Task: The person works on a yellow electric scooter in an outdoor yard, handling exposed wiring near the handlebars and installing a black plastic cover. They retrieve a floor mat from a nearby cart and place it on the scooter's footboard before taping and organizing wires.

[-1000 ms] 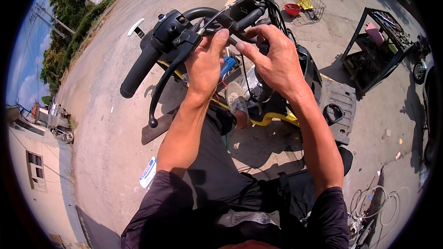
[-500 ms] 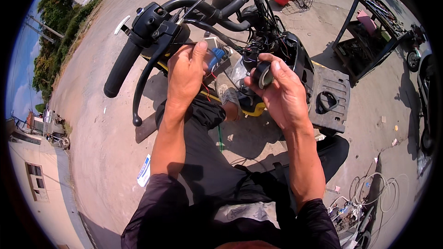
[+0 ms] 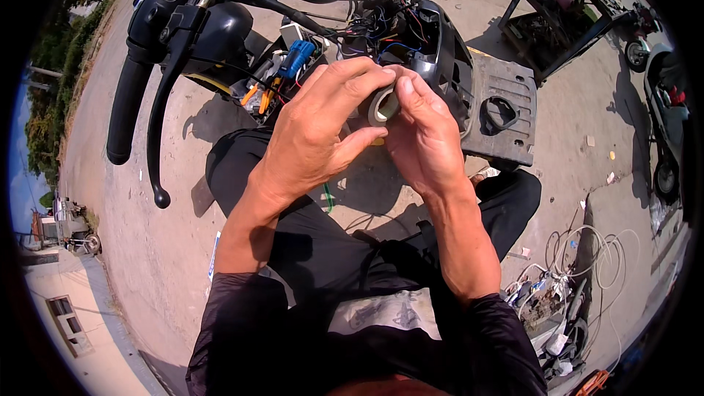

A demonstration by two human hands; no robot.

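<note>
A roll of black tape (image 3: 383,107) with a pale core sits between my two hands in front of the vehicle. My right hand (image 3: 429,136) grips its right side, with thumb and fingers closed on the rim. Bent over from the left, my left hand (image 3: 312,121) has its fingertips at the roll's top and its thumb at the lower edge. Whether a tape end is lifted is hidden by the fingers. Just beyond are exposed wires (image 3: 381,37). A box of tools left of them holds a blue-handled tool (image 3: 297,59) and orange-handled ones (image 3: 268,95).
At the left, a handlebar grip (image 3: 128,110) and brake lever (image 3: 156,139) jut toward me. A ribbed plastic panel (image 3: 506,114) lies right of my right hand. Farther right are a metal rack (image 3: 539,44) and a parked scooter (image 3: 666,117). Coiled white cable (image 3: 605,257) lies on the ground.
My left hand has moved right, from beside the handlebar wires to the tape roll. The roll and my right hand have shifted slightly left. The whole view has tilted lower.
</note>
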